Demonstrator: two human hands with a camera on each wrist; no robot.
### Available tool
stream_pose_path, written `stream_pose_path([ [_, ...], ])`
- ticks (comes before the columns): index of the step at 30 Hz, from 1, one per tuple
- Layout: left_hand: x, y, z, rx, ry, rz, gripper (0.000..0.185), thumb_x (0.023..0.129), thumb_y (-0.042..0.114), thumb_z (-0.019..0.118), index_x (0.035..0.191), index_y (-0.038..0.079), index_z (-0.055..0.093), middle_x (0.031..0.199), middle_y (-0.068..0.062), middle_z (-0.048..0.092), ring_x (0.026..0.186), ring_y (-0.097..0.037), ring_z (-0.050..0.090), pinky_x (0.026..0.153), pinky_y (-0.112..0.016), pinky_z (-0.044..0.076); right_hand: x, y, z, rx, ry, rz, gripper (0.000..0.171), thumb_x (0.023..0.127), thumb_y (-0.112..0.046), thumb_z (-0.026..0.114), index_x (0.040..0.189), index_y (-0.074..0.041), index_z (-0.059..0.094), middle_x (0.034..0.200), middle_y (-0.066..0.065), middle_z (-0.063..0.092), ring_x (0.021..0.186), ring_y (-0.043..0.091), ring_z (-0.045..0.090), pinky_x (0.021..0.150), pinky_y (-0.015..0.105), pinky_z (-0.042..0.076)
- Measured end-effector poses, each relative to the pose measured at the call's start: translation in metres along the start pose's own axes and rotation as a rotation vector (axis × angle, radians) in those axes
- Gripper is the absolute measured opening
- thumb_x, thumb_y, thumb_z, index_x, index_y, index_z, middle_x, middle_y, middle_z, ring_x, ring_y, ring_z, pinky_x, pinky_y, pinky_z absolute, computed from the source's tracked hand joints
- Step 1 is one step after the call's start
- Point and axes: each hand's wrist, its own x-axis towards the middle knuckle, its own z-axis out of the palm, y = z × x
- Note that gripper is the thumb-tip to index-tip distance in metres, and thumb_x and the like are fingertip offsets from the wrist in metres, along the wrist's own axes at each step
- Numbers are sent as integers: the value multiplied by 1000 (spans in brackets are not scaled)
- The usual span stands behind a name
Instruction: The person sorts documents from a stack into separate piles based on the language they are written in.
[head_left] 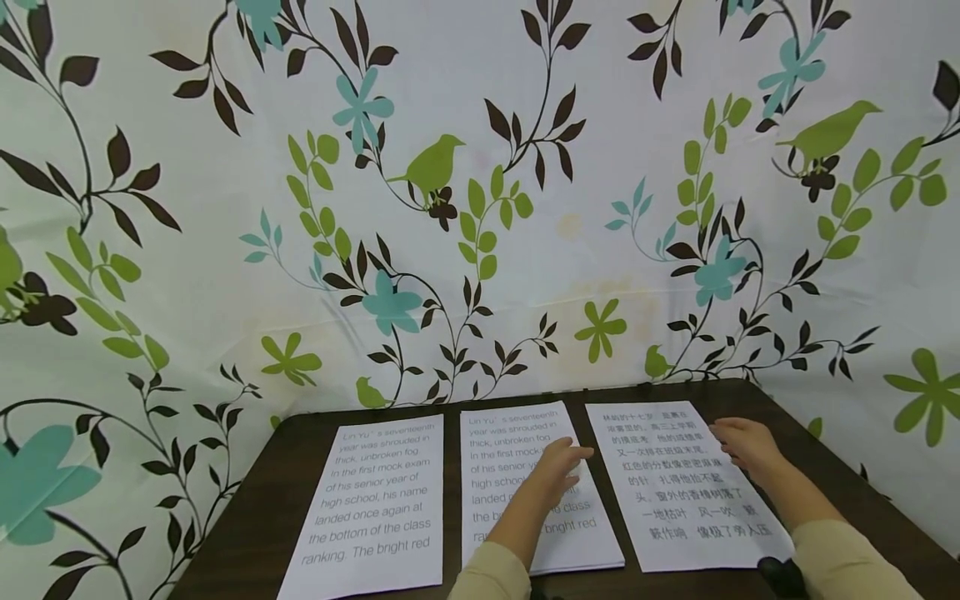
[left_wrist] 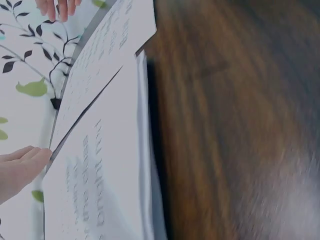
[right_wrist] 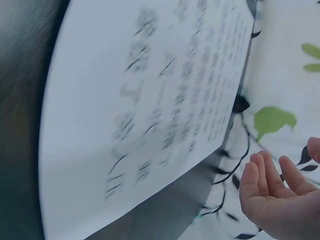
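Note:
Three printed sheets lie side by side on a dark wooden table (head_left: 285, 467). The left sheet (head_left: 375, 508) and middle sheet (head_left: 517, 483) carry English text; the right sheet (head_left: 675, 492) carries Chinese text. My left hand (head_left: 558, 467) rests flat on the right half of the middle sheet, fingers straight, and shows as fingertips (left_wrist: 27, 157) at that sheet's (left_wrist: 100, 175) edge. My right hand (head_left: 746, 446) lies over the right edge of the Chinese sheet with relaxed fingers and holds nothing. The right wrist view shows its loosely bent fingers (right_wrist: 272, 180) beside the Chinese sheet (right_wrist: 150, 100).
A floral cloth backdrop (head_left: 480, 208) with birds and leaves hangs right behind the table. The table's right front corner (head_left: 892, 517) is bare wood. A small dark object (head_left: 780, 575) sits at the bottom edge by my right sleeve.

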Motion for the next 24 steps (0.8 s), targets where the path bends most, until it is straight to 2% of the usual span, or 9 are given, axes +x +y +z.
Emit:
stream_pose_path([
  [6,-1,3,-15,-30,17,-1,62,75,15,60,127,-7,33,125,-25,33,112,-35,39,86,-44,38,8,-18,19,63,-48,1,82,78,-58,44,132,2,25,127,25,32,109,43,36,81,53,36],
  [9,-2,5,-23,-33,11,9,62,76,15,59,127,-6,32,126,-24,33,112,-34,39,86,-44,38,3,-32,29,91,-73,-12,84,77,-59,46,132,1,25,126,25,33,108,42,37,80,51,37],
  [14,-6,10,-39,-20,21,7,63,78,19,57,129,-6,29,128,-23,31,113,-33,39,87,-43,37,-30,-78,38,130,-114,-30,73,80,-49,51,129,2,31,123,26,38,105,41,41,72,49,41],
  [21,-9,19,-67,43,75,30,59,80,19,55,128,-6,30,127,-24,33,114,-34,37,88,-43,36,-94,-153,48,119,-182,-92,58,88,-30,47,125,12,30,121,32,36,105,44,39,84,50,36],
  [24,-10,22,-80,82,99,46,60,80,18,56,128,-6,30,128,-24,33,114,-35,36,89,-43,35,-100,-166,55,126,-185,-106,56,88,-28,47,123,12,31,119,32,38,103,44,41,82,49,37],
])
